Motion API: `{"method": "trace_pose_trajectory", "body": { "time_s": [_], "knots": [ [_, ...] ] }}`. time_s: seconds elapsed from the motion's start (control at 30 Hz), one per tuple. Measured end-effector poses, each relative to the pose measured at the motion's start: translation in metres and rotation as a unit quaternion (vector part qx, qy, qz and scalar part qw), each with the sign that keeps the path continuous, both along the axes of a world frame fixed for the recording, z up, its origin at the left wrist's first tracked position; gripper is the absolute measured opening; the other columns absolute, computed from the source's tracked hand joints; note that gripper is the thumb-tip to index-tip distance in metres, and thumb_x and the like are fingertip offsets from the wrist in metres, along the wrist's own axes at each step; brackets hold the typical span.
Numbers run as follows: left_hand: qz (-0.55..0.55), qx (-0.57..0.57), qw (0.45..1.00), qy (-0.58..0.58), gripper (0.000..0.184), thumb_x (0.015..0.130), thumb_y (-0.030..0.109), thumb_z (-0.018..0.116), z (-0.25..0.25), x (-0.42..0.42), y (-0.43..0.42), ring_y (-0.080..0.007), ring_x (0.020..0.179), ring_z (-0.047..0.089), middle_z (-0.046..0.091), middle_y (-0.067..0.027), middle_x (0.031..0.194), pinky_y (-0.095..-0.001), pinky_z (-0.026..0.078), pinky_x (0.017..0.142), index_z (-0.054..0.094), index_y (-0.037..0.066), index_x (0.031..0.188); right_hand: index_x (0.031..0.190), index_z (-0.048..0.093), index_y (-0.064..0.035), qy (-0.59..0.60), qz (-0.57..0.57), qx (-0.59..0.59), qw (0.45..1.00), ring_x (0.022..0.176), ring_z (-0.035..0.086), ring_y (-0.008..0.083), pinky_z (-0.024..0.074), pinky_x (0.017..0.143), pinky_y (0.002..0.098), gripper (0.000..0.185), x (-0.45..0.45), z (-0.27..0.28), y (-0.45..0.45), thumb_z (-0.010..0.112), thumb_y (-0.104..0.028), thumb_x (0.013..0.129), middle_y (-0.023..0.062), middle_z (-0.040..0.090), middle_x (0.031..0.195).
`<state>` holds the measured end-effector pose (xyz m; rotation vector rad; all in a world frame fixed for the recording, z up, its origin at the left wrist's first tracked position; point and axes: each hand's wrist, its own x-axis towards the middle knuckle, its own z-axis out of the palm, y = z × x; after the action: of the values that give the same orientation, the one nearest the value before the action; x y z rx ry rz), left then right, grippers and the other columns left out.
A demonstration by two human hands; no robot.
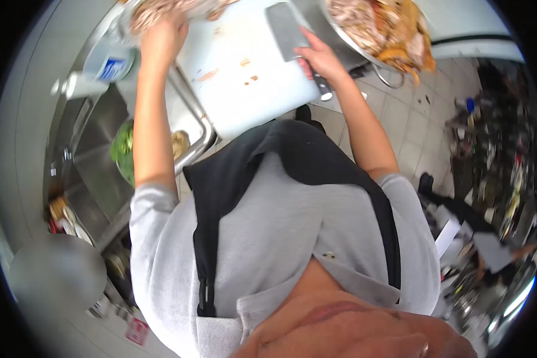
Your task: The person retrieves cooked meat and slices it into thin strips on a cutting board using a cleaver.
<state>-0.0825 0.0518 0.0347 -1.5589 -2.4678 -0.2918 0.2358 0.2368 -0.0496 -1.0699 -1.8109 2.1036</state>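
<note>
My right hand [321, 58] is closed round a cleaver [285, 31], its flat grey blade lying over a white cutting board [221, 104]. The dark handle end sticks out below my fingers. Small brown and pinkish meat scraps [246, 62] are scattered on the board. At the upper left, my left hand [166, 34] is at a clear container of shredded meat [146, 17]. Its fingers are blurred and partly hidden against the meat, so their grip does not show. To the right of the board, a metal pan holds cooked meat pieces with yellowish skin [409, 33].
A white-capped plastic jug with a blue label [111, 68] stands left of my left arm. Below it are a steel sink [95, 149] and green leafy vegetables [124, 146]. Another person [459, 209] and cluttered kitchenware are at the right, beyond the tiled floor [406, 122].
</note>
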Motion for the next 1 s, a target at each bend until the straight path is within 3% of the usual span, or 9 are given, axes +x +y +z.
{"method": "trace_pose_trajectory", "body": {
  "time_s": [0.07, 0.1, 0.17, 0.27, 0.5, 0.63, 0.73, 0.8, 1.0],
  "knots": [
    [-0.034, -0.061, 0.997, -0.043, 0.02, 0.095, 0.024, 0.066, -0.031, 0.031, 0.003, -0.0372, 0.09, 0.072, 0.075, -0.0143, 0.098, -0.0493, 0.057, 0.078, 0.076, 0.011, 0.105, 0.164, 0.033, -0.02, 0.009, 0.008, 0.006, 1.0, 0.047, 0.051, 0.0115, 0.0436, 0.043, 0.0307, 0.074, 0.005, -0.013, 0.005, 0.065, -0.014, 0.097, 0.0017, 0.055, 0.066],
    [-0.105, 0.006, 0.99, -0.09, 0.024, 0.094, 0.026, 0.067, -0.052, 0.047, 0.0, -0.0352, 0.096, 0.072, 0.075, -0.0135, 0.108, -0.0464, 0.057, 0.084, 0.076, 0.01, 0.109, 0.164, 0.032, -0.0203, 0.023, 0.013, 0.013, 1.0, 0.046, 0.051, 0.0124, 0.044, 0.043, 0.0318, 0.077, 0.005, -0.02, 0.008, 0.066, -0.014, 0.096, 0.0021, 0.054, 0.063],
    [-0.163, -0.024, 0.977, -0.136, 0.034, 0.092, 0.03, 0.071, -0.055, 0.097, 0.003, -0.0368, 0.112, 0.067, 0.07, -0.0153, 0.127, -0.045, 0.054, 0.096, 0.075, 0.01, 0.119, 0.164, 0.031, -0.0228, 0.042, 0.02, -0.015, 0.999, 0.048, 0.051, 0.0106, 0.0451, 0.044, 0.0302, 0.076, 0.004, -0.025, 0.01, 0.066, -0.015, 0.098, 0.0015, 0.056, 0.064],
    [-0.255, -0.013, 0.963, -0.081, 0.033, 0.089, 0.024, 0.075, -0.073, 0.132, -0.006, -0.0372, 0.115, 0.065, 0.07, -0.0149, 0.126, -0.0456, 0.052, 0.1, 0.076, 0.009, 0.118, 0.166, 0.028, -0.0205, 0.047, 0.025, 0.013, 0.999, 0.048, 0.052, 0.012, 0.0465, 0.044, 0.0308, 0.08, 0.005, -0.027, 0.009, 0.066, -0.014, 0.096, 0.0041, 0.058, 0.066],
    [-0.234, -0.021, 0.966, -0.107, 0.013, 0.088, 0.01, 0.071, -0.068, 0.124, -0.024, -0.0366, 0.099, 0.068, 0.074, -0.014, 0.106, -0.0452, 0.053, 0.09, 0.074, 0.003, 0.098, 0.166, 0.026, -0.0184, 0.054, 0.032, 0.01, 0.998, 0.049, 0.055, 0.0163, 0.0488, 0.047, 0.0334, 0.083, 0.008, -0.017, 0.007, 0.061, -0.011, 0.092, 0.0082, 0.06, 0.072],
    [-0.157, -0.051, 0.984, -0.07, 0.015, 0.089, 0.012, 0.069, -0.07, 0.087, -0.037, -0.0376, 0.098, 0.067, 0.072, -0.0129, 0.106, -0.0471, 0.054, 0.086, 0.073, 0.007, 0.102, 0.166, 0.025, -0.0157, 0.061, 0.036, 0.04, 0.997, 0.052, 0.059, 0.0186, 0.0538, 0.05, 0.0353, 0.084, 0.007, -0.021, 0.008, 0.062, -0.012, 0.091, 0.012, 0.062, 0.076],
    [-0.153, -0.09, 0.981, -0.076, 0.019, 0.091, 0.014, 0.069, -0.061, 0.086, -0.044, -0.0375, 0.104, 0.066, 0.071, -0.0145, 0.114, -0.0463, 0.053, 0.089, 0.073, 0.007, 0.107, 0.166, 0.025, -0.0153, 0.048, 0.033, 0.039, 0.998, 0.054, 0.061, 0.0194, 0.0541, 0.051, 0.0357, 0.084, 0.006, -0.02, 0.008, 0.062, -0.013, 0.091, 0.0135, 0.064, 0.08],
    [-0.171, -0.043, 0.984, 0.008, 0.023, 0.092, 0.015, 0.068, -0.053, 0.097, -0.046, -0.0382, 0.111, 0.065, 0.068, -0.0169, 0.125, -0.046, 0.052, 0.094, 0.073, 0.007, 0.113, 0.167, 0.025, -0.0155, 0.05, 0.03, 0.039, 0.998, 0.054, 0.061, 0.0195, 0.0541, 0.051, 0.0357, 0.084, 0.006, -0.021, 0.008, 0.062, -0.012, 0.091, 0.0136, 0.064, 0.081],
    [-0.146, -0.08, 0.981, -0.096, 0.025, 0.093, 0.015, 0.068, -0.07, 0.073, -0.049, -0.0384, 0.112, 0.065, 0.068, -0.0178, 0.125, -0.0456, 0.052, 0.096, 0.073, 0.007, 0.116, 0.167, 0.025, -0.0168, 0.051, 0.039, 0.036, 0.997, 0.054, 0.06, 0.0191, 0.0533, 0.052, 0.0353, 0.084, 0.009, -0.018, 0.006, 0.061, -0.014, 0.091, 0.014, 0.065, 0.083]
  ]
}}
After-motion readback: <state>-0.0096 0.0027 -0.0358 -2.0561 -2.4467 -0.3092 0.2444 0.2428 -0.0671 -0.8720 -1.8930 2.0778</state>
